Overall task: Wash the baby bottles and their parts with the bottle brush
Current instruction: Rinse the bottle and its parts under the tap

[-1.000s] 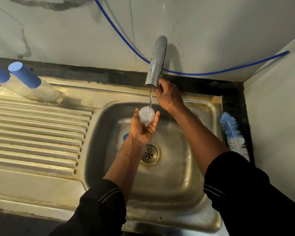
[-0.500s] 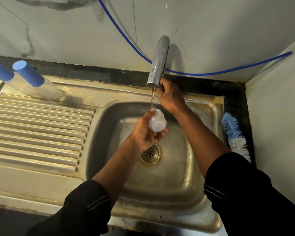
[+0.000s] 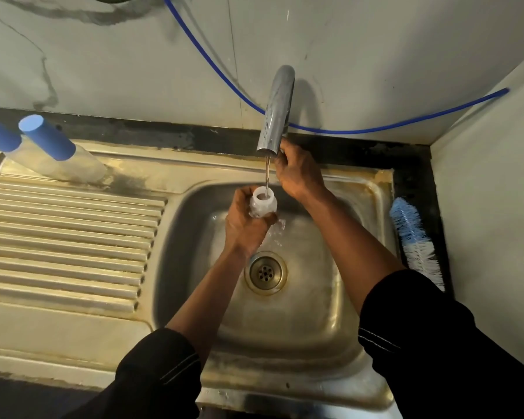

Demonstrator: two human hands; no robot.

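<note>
My left hand [image 3: 245,223] grips a clear baby bottle [image 3: 263,203] upright over the sink basin [image 3: 324,322], its open mouth under the running water from the steel tap [image 3: 276,111]. My right hand [image 3: 298,172] reaches behind the spout with its fingers curled round the tap's base, which the spout partly hides. The blue-and-white bottle brush [image 3: 412,237] lies on the sink's right rim, apart from both hands. Two capped baby bottles with blue caps [image 3: 47,142] stand at the back left of the drainboard.
The ribbed drainboard [image 3: 67,243] stretches left of the basin. The drain [image 3: 265,272] sits in the basin's middle. A blue hose [image 3: 375,128] runs along the back wall. A white side wall [image 3: 490,207] closes in the right side.
My left hand turned the bottle from tilted sideways to upright, mouth up, so the stream now falls into it. My right hand stayed at the tap.
</note>
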